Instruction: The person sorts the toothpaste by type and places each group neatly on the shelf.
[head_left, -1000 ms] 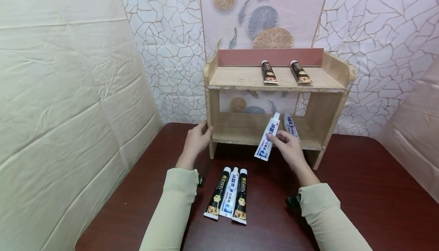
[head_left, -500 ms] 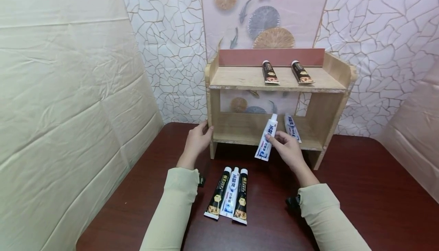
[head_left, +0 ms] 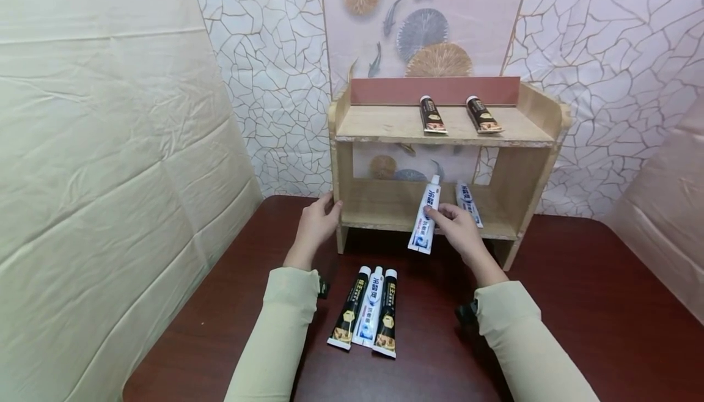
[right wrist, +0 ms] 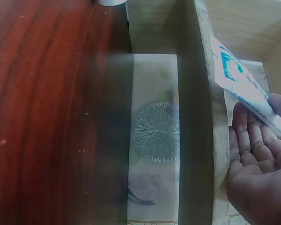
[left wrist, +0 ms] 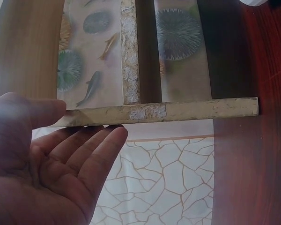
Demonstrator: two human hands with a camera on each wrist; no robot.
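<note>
My right hand pinches a white and blue toothpaste tube between thumb and fingers, cap up and slightly tilted, in front of the lower shelf. In the right wrist view, the thumb lies on the held tube, with fingers beneath. My left hand holds the left side panel of the wooden shelf; the left wrist view shows thumb and fingers on either side of the panel. Another white tube lies on the lower shelf at right. Two black toothpaste tubes lie on the upper shelf.
On the dark red table, a black tube, a white tube and a second black tube lie side by side before the shelf. A patterned wall covering stands behind; pale cloth hangs at left.
The right hand has shifted slightly left and up with the toothpaste tube, which now stands a little more upright. My left hand stays at the shelf's side panel.
</note>
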